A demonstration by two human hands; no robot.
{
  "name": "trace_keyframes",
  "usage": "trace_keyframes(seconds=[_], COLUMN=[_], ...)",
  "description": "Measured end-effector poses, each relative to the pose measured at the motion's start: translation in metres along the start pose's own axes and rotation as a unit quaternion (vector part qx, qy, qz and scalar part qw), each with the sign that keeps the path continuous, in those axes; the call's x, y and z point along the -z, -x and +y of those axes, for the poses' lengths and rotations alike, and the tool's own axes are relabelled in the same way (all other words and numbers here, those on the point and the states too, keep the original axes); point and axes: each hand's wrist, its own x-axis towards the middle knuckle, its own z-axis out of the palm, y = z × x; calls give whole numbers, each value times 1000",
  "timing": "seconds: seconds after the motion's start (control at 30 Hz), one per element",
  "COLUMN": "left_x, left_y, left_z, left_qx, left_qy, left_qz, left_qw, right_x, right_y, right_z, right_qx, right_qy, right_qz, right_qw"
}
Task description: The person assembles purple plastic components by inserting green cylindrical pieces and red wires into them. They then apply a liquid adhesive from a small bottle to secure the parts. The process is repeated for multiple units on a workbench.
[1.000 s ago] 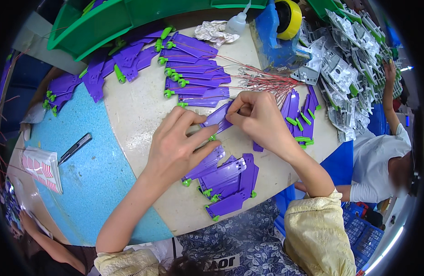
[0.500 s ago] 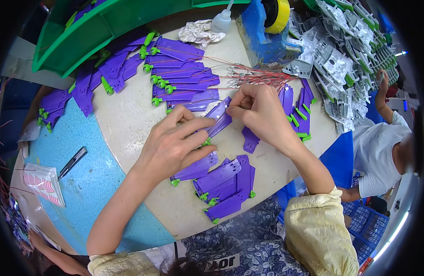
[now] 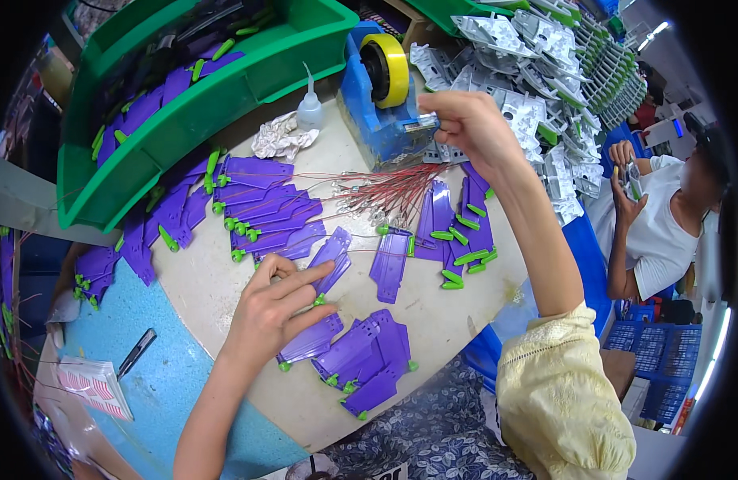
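Observation:
My left hand (image 3: 266, 310) holds a purple plastic blade-shaped part (image 3: 332, 258) against the table, index finger on it and thumb beside its green tip. At the front of a blue tape dispenser (image 3: 377, 136), my right hand (image 3: 474, 132) has its fingers bent and closed at the cutter, where a short shiny piece of tape (image 3: 422, 122) shows. The yellow tape roll (image 3: 394, 72) sits in the dispenser. Another purple part (image 3: 391, 268) with green edging lies between my hands. Thin red wires (image 3: 385, 192) with small metallic ends bunch below the dispenser.
Purple parts with green tips lie in rows at left (image 3: 265, 212), right (image 3: 474, 220) and near front (image 3: 365, 352). A green bin (image 3: 217, 120), squeeze bottle (image 3: 310, 110), crumpled paper (image 3: 282, 138) and stacked grey plastic parts (image 3: 529, 112) stand behind. A co-worker (image 3: 657, 216) sits at right.
My right hand has left the purple part and moved up to the tape dispenser. My left hand stays on the part. The view has shifted, and a green-edged purple part now shows between my hands.

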Motion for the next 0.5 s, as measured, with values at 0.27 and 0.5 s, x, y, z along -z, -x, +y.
trace_keyframes(seconds=[0.27, 0.5], left_x=[3, -5], left_y=[3, 3], left_z=[6, 6], left_qx=[45, 87], left_qy=[-1, 18], left_qz=[19, 33], left_qw=[999, 996], right_x=[-15, -92], right_y=[32, 128], right_z=[-13, 54], right_qx=[-27, 94], right_qy=[158, 118], right_qz=[-76, -273], right_qw=[984, 950])
